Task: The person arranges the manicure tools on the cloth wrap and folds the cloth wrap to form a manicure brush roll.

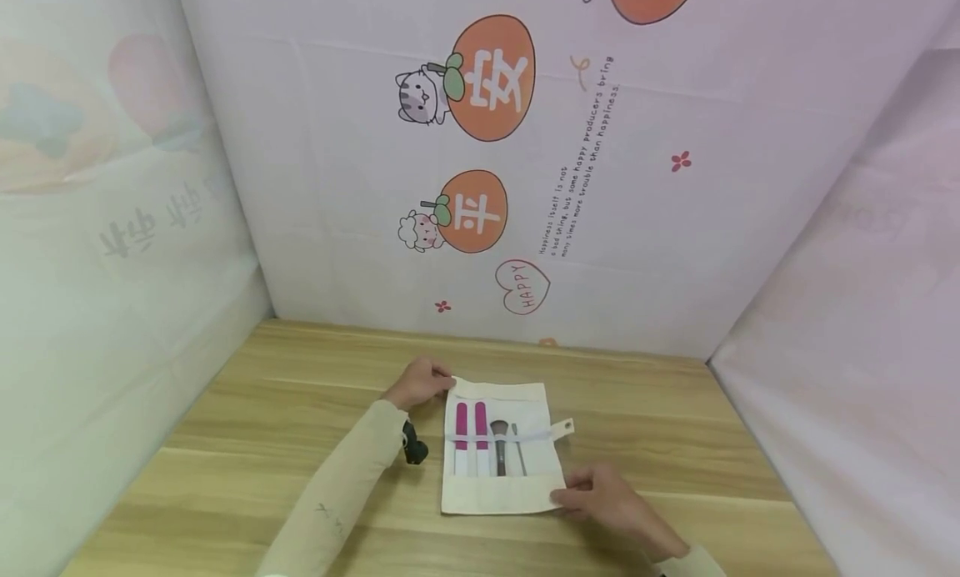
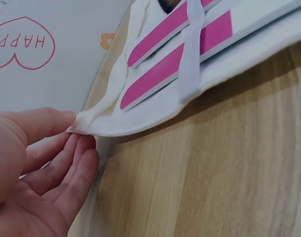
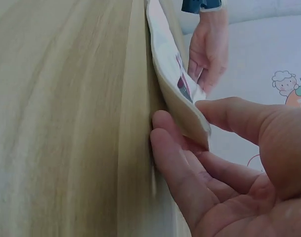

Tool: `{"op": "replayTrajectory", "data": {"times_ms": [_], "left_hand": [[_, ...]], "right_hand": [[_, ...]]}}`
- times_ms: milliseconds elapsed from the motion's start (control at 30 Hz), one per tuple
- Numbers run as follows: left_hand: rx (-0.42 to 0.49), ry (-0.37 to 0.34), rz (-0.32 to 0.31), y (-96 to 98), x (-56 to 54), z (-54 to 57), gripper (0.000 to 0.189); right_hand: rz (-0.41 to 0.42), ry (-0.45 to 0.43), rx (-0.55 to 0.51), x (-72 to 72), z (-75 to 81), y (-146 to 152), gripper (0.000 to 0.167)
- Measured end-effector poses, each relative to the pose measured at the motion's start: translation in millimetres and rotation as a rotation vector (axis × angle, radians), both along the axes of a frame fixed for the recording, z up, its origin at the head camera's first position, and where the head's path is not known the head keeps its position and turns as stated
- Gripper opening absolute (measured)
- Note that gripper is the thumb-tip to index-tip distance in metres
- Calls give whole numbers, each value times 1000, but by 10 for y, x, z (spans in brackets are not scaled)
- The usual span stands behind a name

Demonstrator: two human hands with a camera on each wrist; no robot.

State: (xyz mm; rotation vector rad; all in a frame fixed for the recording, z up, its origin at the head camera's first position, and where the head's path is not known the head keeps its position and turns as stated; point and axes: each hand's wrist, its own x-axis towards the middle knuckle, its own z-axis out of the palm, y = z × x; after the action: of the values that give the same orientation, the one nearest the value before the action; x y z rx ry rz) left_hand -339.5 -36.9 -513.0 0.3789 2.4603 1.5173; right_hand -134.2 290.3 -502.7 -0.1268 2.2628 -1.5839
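Observation:
A cream fabric tool pouch [image 1: 502,495] lies spread out on the table. At its upper left corner, my left hand [image 1: 416,383] pinches the edge between thumb and fingers. My right hand [image 1: 602,498] grips the lower right corner, thumb on top and fingers beneath; in the right wrist view this fabric edge [image 3: 182,111] is lifted off the wood. Under the pouch's elastic band [image 2: 191,59] sit two pink-and-white nail files [image 2: 157,74], a makeup brush [image 1: 500,452] and a thin metal tool [image 1: 520,454]. Their lower ends are tucked into the bottom pocket.
A snap tab [image 1: 562,428] sticks out from the pouch's right side. The wooden table [image 1: 247,469] extends around it. White printed cloth [image 1: 360,185] hangs behind the table and on both sides. A dark device [image 1: 412,445] is on the left wrist.

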Motion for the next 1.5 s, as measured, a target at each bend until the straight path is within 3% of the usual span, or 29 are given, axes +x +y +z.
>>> {"op": "replayTrajectory", "data": {"times_ms": [133, 300, 467, 600, 800, 933, 1100, 1267, 1500], "left_hand": [[16, 3, 16, 17, 25, 25, 20], [100, -58, 19, -57, 11, 16, 20], [180, -106, -11, -193, -16, -23, 24], [227, -153, -37, -320, 24, -14, 34], [296, -251, -119, -566, 147, 56, 43], [330, -293, -180, -720, 212, 88, 38], [296, -330, -217, -892, 323, 92, 33], [238, -340, -245, -985, 497, 106, 31], [215, -359, -287, -1021, 805, 129, 28]], "right_hand": [[-11, -27, -33, -4, -11, -5, 26], [-41, -48, -44, -18, 3, 16, 30], [-55, -64, -56, -62, 22, 67, 36], [-36, -78, -56, -102, 53, 142, 46], [-16, -119, -148, -172, 117, 271, 56], [-8, -142, -210, -246, 159, 336, 46], [-22, -165, -231, -374, 194, 416, 38], [-33, -183, -239, -520, 212, 479, 35], [-93, -160, -164, -750, 193, 477, 49]]}}
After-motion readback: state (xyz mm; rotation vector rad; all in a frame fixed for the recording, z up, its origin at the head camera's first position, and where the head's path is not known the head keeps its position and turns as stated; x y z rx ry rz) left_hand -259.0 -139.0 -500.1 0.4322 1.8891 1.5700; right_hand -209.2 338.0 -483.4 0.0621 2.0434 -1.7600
